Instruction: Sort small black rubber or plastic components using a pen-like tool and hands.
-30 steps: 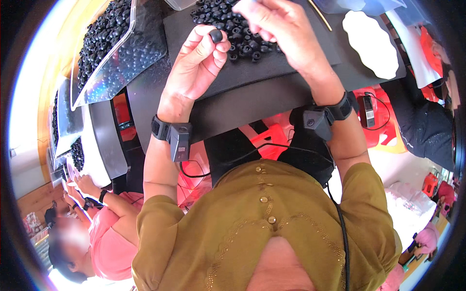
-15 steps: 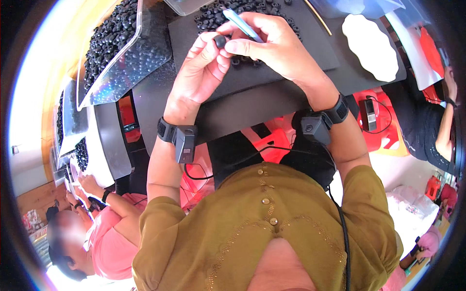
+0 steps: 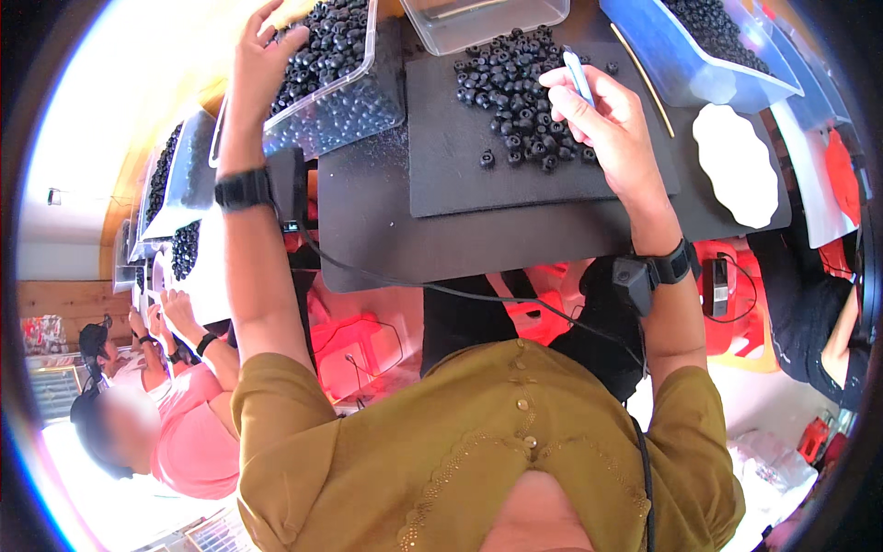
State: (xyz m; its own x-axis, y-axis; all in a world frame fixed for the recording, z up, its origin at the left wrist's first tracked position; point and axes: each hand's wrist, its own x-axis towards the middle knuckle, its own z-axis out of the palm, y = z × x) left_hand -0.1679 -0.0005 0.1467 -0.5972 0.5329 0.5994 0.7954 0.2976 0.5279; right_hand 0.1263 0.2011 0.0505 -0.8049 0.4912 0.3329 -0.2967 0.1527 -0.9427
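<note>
My left hand (image 3: pixel 260 57) is at the clear plastic bin (image 3: pixel 372 55) on the left, which is heaped with small round black parts (image 3: pixel 336 41). Its thumb and fingers are spread and I see nothing between them. Over the black mat (image 3: pixel 451 189), my right hand (image 3: pixel 607 120) grips a light-blue, pen-shaped tool (image 3: pixel 577 74), its tip pointing up and away. Just left of that hand, a loose pile of black ring-like parts (image 3: pixel 520 92) lies on the mat; several have a hole in the middle.
A wooden stick (image 3: pixel 644 83) lies right of the pile, near a white scallop-edged pad (image 3: pixel 736 166). Beyond are a clear tub (image 3: pixel 487 28) and a blue-tinted bin (image 3: pixel 708 78) holding more black parts. A cable (image 3: pixel 441 287) crosses my lap. People sit at both sides.
My left hand has left the right one, where it held a black part, and moved up-left to the bin. My right hand keeps the tool. The view has shifted, showing more of the pile.
</note>
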